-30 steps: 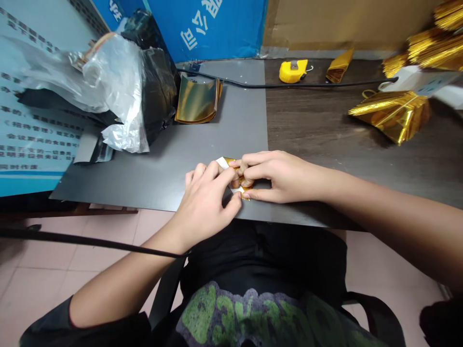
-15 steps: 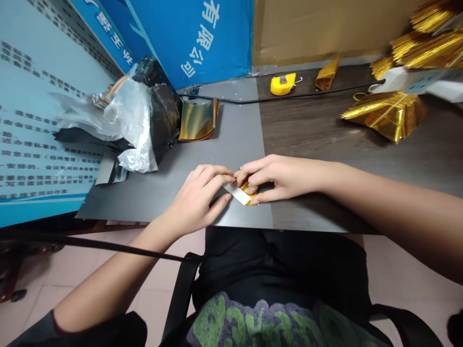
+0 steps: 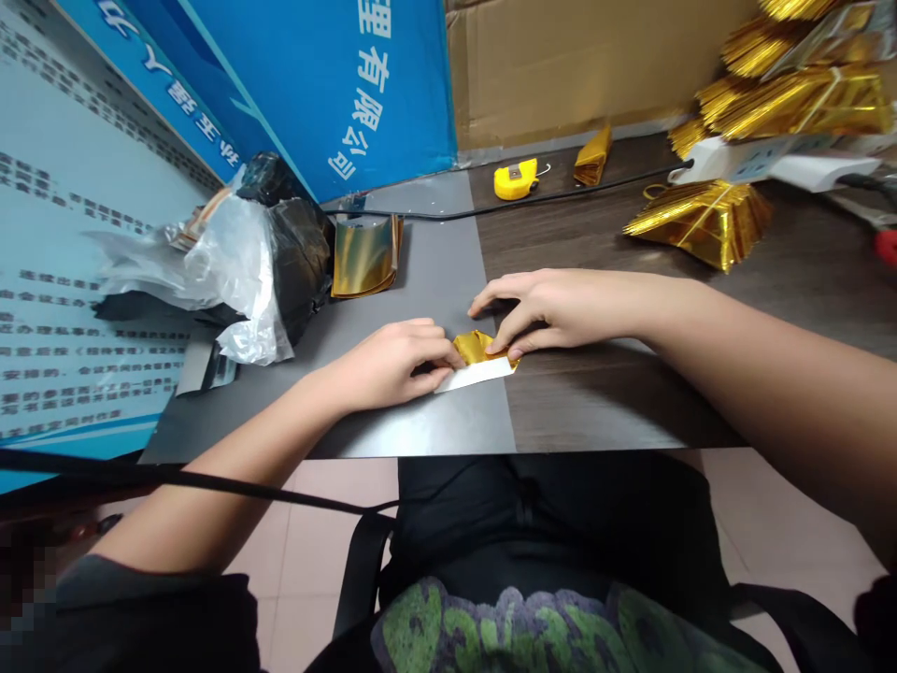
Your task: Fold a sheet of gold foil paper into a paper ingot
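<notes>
The left hand (image 3: 382, 365) has its fingers (image 3: 427, 344) clenched on the gold-and-white foil piece (image 3: 476, 360), which lies on the grey mat (image 3: 420, 421) near its right edge. The right hand (image 3: 564, 313) presses the gold corner with its fingertips (image 3: 508, 348), index lifted clear, unlike the earlier frame. One black plastic bag (image 3: 298, 262) abuts one clear plastic bag (image 3: 238, 280), contents hidden; one curled gold foil sheet (image 3: 364, 257) lies beside them.

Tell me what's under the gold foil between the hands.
A white strip shows below the gold foil fold, on the grey mat; the fold hides anything further under it.
</notes>
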Motion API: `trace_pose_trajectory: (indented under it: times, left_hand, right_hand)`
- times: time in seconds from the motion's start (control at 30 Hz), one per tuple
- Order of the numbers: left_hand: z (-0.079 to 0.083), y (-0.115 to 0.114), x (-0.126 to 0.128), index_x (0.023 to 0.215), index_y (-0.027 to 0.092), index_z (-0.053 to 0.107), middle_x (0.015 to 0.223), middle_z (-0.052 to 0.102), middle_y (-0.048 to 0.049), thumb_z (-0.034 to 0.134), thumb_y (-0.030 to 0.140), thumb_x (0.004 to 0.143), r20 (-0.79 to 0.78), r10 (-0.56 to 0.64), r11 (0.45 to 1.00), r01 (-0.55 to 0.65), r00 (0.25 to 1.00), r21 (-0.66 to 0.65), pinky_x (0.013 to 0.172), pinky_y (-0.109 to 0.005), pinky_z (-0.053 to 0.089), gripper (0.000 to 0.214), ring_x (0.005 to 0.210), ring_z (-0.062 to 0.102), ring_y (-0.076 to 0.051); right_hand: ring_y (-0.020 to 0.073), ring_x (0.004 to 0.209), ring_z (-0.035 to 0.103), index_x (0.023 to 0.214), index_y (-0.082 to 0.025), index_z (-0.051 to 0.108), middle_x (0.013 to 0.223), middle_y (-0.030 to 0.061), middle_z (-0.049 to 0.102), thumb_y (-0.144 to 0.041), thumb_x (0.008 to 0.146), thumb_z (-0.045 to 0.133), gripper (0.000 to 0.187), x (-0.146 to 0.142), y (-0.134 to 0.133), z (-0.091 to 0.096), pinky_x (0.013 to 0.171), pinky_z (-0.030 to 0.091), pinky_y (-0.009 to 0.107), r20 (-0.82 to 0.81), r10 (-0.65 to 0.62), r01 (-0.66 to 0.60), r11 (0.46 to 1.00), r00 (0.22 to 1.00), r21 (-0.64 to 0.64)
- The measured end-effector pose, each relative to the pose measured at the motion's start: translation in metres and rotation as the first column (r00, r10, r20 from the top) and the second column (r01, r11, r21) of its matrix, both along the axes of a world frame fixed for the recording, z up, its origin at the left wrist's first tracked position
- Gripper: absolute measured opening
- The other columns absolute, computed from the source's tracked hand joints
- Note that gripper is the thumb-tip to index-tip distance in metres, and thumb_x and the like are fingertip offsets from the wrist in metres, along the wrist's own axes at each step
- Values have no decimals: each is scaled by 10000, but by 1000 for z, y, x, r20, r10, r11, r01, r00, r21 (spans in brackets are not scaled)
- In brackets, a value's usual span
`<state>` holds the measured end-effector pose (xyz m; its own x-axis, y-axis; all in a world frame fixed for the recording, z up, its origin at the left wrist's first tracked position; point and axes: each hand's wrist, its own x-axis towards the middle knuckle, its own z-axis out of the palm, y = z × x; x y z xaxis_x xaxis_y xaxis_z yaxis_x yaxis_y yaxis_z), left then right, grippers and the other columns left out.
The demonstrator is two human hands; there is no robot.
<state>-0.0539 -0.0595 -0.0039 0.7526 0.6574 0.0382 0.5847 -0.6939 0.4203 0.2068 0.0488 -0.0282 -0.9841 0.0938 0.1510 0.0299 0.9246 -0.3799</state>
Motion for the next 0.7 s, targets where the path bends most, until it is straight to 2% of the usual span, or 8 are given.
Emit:
trace_pose_trajectory:
  times: [0.13, 0.23, 0.33, 0.4, 0.5, 0.6, 0.7]
  left_hand:
    - [10, 27, 4, 1003, 208, 717, 932, 731, -45, 575, 184, 969, -50, -139, 980, 130, 989, -153, 836, -297, 469, 148, 918, 623, -191]
    - [14, 42, 7, 982, 215, 718, 955, 716, -51, 576, 207, 996, -75, -227, 958, 209, 971, -196, 850, -292, 458, 143, 953, 609, -195]
    - [11, 54, 8, 974, 218, 715, 921, 694, -58, 630, 309, 988, -80, -244, 963, 231, 967, -137, 828, -303, 451, 124, 936, 583, -213]
    - [5, 59, 6, 1061, 215, 715, 977, 698, -80, 668, 430, 956, -40, -236, 968, 232, 971, -91, 860, -321, 463, 244, 967, 580, -229]
    - [-6, 64, 1, 1212, 226, 702, 1147, 703, -122, 633, 572, 926, 62, -230, 971, 234, 971, -57, 958, -359, 480, 454, 1074, 602, -246]
    - [-16, 66, -4, 1288, 254, 686, 1267, 697, -135, 576, 605, 943, 92, -243, 969, 246, 966, -27, 1037, -412, 473, 505, 1181, 607, -263]
    - [-20, 65, -7, 1287, 263, 691, 1316, 698, -128, 532, 572, 982, 30, -286, 958, 285, 958, 31, 1047, -443, 461, 463, 1250, 589, -279]
  right_hand:
    - [233, 1172, 623, 1121, -284, 808, 1313, 96, 648, -270, 982, 629, 227, 1, 5, -3, 975, 501, 381, -35, -25, 27, 998, 999, 59]
    - [216, 1127, 629, 1140, -272, 801, 1262, 94, 677, -260, 1015, 574, 260, 1, 9, -7, 925, 496, 354, -73, -27, 33, 997, 997, 75]
    - [197, 1047, 638, 1088, -237, 812, 1160, 92, 707, -286, 1018, 582, 245, 0, 12, -11, 882, 491, 328, -139, -32, 41, 997, 990, 64]
    - [190, 1010, 640, 1047, -218, 816, 1108, 86, 714, -286, 1013, 595, 233, -1, 14, -13, 862, 487, 317, -171, -40, 50, 997, 985, 52]
    - [181, 977, 637, 1012, -205, 810, 1060, 71, 717, -284, 1010, 603, 221, -1, 15, -14, 842, 480, 308, -185, -61, 67, 997, 981, 24]
    - [179, 943, 629, 977, -197, 794, 993, 63, 714, -326, 1015, 602, 235, -1, 17, -14, 824, 476, 308, -176, -95, 99, 995, 980, 15]
    - [186, 899, 615, 945, -197, 777, 916, 57, 701, -388, 1019, 592, 275, -1, 17, -14, 793, 466, 318, -173, -142, 156, 985, 975, 69]
